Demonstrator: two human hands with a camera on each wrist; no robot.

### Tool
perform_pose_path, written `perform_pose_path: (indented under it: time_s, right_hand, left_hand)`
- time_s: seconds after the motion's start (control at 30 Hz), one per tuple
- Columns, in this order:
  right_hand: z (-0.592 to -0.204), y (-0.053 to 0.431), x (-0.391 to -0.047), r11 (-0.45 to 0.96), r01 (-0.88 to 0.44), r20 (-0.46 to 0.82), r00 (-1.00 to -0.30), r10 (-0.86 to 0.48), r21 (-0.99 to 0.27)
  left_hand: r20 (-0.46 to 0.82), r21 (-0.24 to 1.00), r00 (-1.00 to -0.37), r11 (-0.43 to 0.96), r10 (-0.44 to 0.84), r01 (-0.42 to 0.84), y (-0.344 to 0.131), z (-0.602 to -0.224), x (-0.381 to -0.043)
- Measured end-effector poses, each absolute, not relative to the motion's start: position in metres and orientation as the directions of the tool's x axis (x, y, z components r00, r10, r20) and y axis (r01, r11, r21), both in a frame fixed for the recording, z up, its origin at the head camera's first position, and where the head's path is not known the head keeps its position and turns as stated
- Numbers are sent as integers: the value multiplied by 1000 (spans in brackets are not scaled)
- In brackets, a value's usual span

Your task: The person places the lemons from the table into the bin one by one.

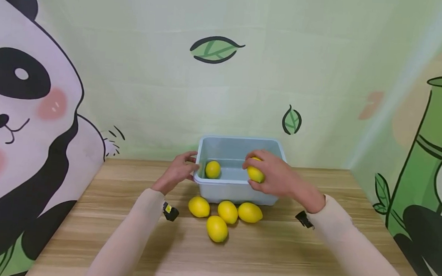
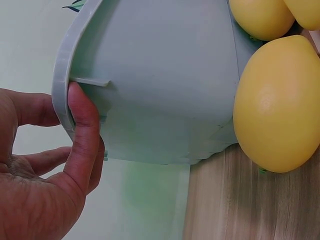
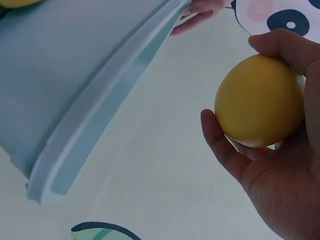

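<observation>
A pale blue plastic bin (image 1: 237,191) stands at the back of the wooden table with one lemon (image 1: 213,169) inside, at its left end. My left hand (image 1: 178,169) grips the bin's left rim; in the left wrist view, the fingers (image 2: 84,135) curl round the lip (image 2: 61,90). Over the bin's right part, my right hand (image 1: 279,174) holds another lemon (image 1: 256,173). The right wrist view shows this lemon (image 3: 261,100) between thumb and fingers, above the rim (image 3: 95,110).
Several lemons lie on the table in front of the bin: one at left (image 1: 199,207), a middle lemon (image 1: 227,212), one at right (image 1: 250,213) and a nearer lemon (image 1: 217,229). A printed cloth backdrop (image 1: 152,88) rises right behind the table.
</observation>
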State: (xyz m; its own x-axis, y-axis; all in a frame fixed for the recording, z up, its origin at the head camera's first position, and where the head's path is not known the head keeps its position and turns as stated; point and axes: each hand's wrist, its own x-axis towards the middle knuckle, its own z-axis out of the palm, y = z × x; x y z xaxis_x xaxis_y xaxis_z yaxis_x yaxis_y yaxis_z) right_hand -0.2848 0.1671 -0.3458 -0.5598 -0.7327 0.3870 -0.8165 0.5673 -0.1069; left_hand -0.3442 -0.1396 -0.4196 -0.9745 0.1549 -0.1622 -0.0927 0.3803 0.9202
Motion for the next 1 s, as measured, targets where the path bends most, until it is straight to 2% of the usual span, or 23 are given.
perform_pose_path:
  time_s: [0.3, 0.53, 1.0]
  right_hand:
    - [-331, 164, -305, 592, -798, 380, -584, -717, -111]
    - [-324, 159, -319, 623, -766, 332, -635, -698, -155]
    - [-313, 153, -344, 688, -710, 248, -701, -669, -151]
  left_hand:
    - [-169, 919, -974, 382, 148, -101, -140, -420, -345]
    - [-169, 919, -973, 382, 155, -99, -141, -422, -345]
    - [-165, 920, -974, 381, 157, -95, -140, -419, -343]
